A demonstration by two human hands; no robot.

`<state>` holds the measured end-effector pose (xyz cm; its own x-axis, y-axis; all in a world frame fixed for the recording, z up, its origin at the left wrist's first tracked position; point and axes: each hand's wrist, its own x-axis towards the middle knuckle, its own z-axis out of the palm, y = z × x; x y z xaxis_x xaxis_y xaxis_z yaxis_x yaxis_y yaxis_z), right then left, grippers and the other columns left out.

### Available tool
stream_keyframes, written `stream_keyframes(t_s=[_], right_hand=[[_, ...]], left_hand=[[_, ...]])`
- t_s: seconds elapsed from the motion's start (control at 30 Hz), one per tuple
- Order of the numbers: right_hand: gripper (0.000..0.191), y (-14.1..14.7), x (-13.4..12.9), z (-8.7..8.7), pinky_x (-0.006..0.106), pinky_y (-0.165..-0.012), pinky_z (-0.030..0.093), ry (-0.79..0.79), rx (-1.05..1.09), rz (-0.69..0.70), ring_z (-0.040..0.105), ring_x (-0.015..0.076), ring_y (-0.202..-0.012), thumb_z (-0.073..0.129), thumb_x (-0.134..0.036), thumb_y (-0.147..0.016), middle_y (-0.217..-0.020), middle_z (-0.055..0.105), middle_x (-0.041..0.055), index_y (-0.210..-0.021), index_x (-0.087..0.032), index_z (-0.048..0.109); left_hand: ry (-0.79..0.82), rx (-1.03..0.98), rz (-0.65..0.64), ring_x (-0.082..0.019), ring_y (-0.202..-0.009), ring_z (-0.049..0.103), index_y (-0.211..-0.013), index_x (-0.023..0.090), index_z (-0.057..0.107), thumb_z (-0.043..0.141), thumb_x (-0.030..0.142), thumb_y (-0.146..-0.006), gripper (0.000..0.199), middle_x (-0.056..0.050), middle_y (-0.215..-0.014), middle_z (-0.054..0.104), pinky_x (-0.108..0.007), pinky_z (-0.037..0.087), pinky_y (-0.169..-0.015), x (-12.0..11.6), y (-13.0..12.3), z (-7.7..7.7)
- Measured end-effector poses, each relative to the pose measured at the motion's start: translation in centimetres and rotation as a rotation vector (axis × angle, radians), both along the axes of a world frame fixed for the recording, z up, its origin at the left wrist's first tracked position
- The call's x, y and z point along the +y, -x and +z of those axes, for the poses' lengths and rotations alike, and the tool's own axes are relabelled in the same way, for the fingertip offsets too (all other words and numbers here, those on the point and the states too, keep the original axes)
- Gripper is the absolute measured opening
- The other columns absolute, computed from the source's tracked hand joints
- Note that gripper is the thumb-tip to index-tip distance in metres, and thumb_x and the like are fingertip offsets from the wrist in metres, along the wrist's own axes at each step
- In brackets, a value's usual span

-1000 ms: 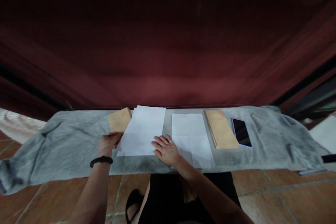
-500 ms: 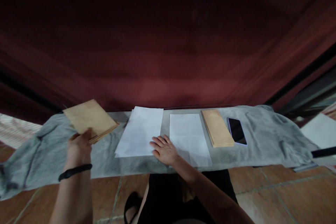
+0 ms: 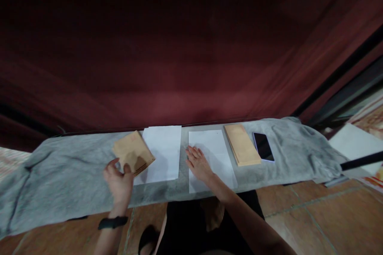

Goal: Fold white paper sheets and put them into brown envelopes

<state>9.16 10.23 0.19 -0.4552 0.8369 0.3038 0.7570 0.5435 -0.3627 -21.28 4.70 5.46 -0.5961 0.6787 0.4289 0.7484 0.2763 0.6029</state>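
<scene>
Left envelopes (image 3: 134, 150) overlap the left paper (image 3: 164, 151). Left hand (image 3: 119, 183) fingers apart at their edge, right hand (image 3: 200, 166) fingers flat on paper. Probably light, bendy, slidey; I'd pinch the near edge.

Brown envelope stack (image 3: 133, 151) is turned askew, layered edges exposed; left part of white sheet pile (image 3: 164, 151) is overlapped by it. Creased white paper (image 3: 218, 153) is laid flat just right of pile, separated by narrow gap.

head-worn view — looking forward (and down) onto the papers (image 3: 164, 147)
</scene>
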Motion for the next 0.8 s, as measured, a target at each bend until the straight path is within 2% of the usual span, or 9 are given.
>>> stream_keyframes(t_s=[0.07, 0.1, 0.17, 0.27, 0.33, 0.43, 0.53, 0.67, 0.8], right_hand=[[0.045, -1.7, 1.1, -0.3, 0.045, -0.117, 0.031, 0.013, -0.036, -0.100, 0.040, 0.0234, -0.142, 0.040, -0.030, -0.102, -0.152, 0.046, 0.0098, -0.146, -0.018, 0.048], [0.045, -2.4, 1.7, -0.5, 0.045, -0.117, 0.031, 0.026, -0.060, -0.143, 0.040, 0.0234, -0.142, 0.039, -0.029, -0.103, -0.152, 0.046, 0.0104, -0.145, -0.018, 0.048], [0.045, -3.8, 2.6, -0.8, 0.045, -0.117, 0.029, 0.050, -0.110, -0.204, 0.039, 0.0244, -0.142, 0.038, -0.030, -0.103, -0.153, 0.045, 0.0112, -0.145, -0.016, 0.049], [0.046, -5.4, 3.6, -1.1, 0.045, -0.118, 0.027, 0.060, -0.170, -0.240, 0.037, 0.0265, -0.144, 0.038, -0.030, -0.103, -0.155, 0.042, 0.0101, -0.146, -0.017, 0.048], [0.047, -6.4, 4.2, -1.3, 0.046, -0.118, 0.025, 0.049, -0.207, -0.253, 0.034, 0.0272, -0.145, 0.038, -0.028, -0.103, -0.157, 0.039, 0.0093, -0.148, -0.019, 0.046], [0.049, -7.9, 5.2, -1.7, 0.046, -0.118, 0.024, 0.031, -0.239, -0.293, 0.032, 0.0271, -0.146, 0.038, -0.027, -0.102, -0.159, 0.035, 0.0089, -0.151, -0.019, 0.041], [0.051, -9.2, 6.6, -2.2, 0.046, -0.119, 0.024, 0.023, -0.221, -0.372, 0.032, 0.0274, -0.146, 0.034, -0.033, -0.104, -0.158, 0.034, 0.0109, -0.152, -0.017, 0.038], [0.058, -10.1, 7.8, -3.0, 0.047, -0.118, 0.026, 0.014, -0.172, -0.502, 0.034, 0.0293, -0.145, 0.032, -0.039, -0.104, -0.157, 0.034, 0.0186, -0.153, -0.007, 0.033], [0.062, -10.0, 8.0, -3.6, 0.049, -0.118, 0.026, -0.005, -0.135, -0.554, 0.034, 0.0312, -0.145, 0.032, -0.038, -0.104, -0.156, 0.033, 0.0235, -0.152, 0.001, 0.031]], left_hand=[[-0.001, 0.012, -0.289, -0.028, -0.125, 0.052, -0.131, 0.017, 0.047, 0.042, 0.034, -0.093, 0.042, -0.013, -0.130, 0.056, -0.045, 0.043, -0.108, 0.7, -4.7, -0.8], [0.024, 0.030, -0.445, -0.026, -0.129, 0.050, -0.135, 0.018, 0.046, 0.038, 0.033, -0.096, 0.042, -0.014, -0.135, 0.055, -0.044, 0.041, -0.111, 1.2, -7.4, -1.3], [0.093, 0.102, -0.665, -0.026, -0.139, 0.042, -0.141, 0.015, 0.043, 0.033, 0.035, -0.100, 0.047, -0.016, -0.146, 0.049, -0.046, 0.038, -0.114, 2.7, -13.1, -2.6], [0.199, 0.232, -0.864, -0.027, -0.145, 0.035, -0.146, 0.011, 0.041, 0.033, 0.037, -0.101, 0.052, -0.017, -0.154, 0.043, -0.047, 0.035, -0.117, 5.7, -20.1, -4.6], [0.277, 0.308, -0.893, -0.029, -0.146, 0.033, -0.147, 0.011, 0.040, 0.033, 0.036, -0.101, 0.053, -0.018, -0.154, 0.043, -0.049, 0.033, -0.117, 7.8, -23.0, -5.7], [0.352, 0.402, -0.839, -0.029, -0.147, 0.032, -0.148, 0.009, 0.040, 0.030, 0.041, -0.102, 0.057, -0.019, -0.154, 0.041, -0.050, 0.029, -0.119, 10.6, -24.7, -6.6], [0.376, 0.471, -0.750, -0.029, -0.149, 0.028, -0.150, 0.006, 0.038, 0.027, 0.046, -0.102, 0.063, -0.019, -0.157, 0.036, -0.047, 0.023, -0.121, 12.5, -24.3, -6.9], [0.375, 0.499, -0.660, -0.028, -0.150, 0.025, -0.151, 0.003, 0.035, 0.026, 0.048, -0.102, 0.067, -0.020, -0.157, 0.035, -0.045, 0.023, -0.122, 13.5, -23.1, -7.2], [0.335, 0.487, -0.616, -0.029, -0.149, 0.027, -0.150, 0.001, 0.036, 0.027, 0.047, -0.102, 0.067, -0.021, -0.156, 0.037, -0.046, 0.025, -0.121, 13.5, -22.2, -7.6]])
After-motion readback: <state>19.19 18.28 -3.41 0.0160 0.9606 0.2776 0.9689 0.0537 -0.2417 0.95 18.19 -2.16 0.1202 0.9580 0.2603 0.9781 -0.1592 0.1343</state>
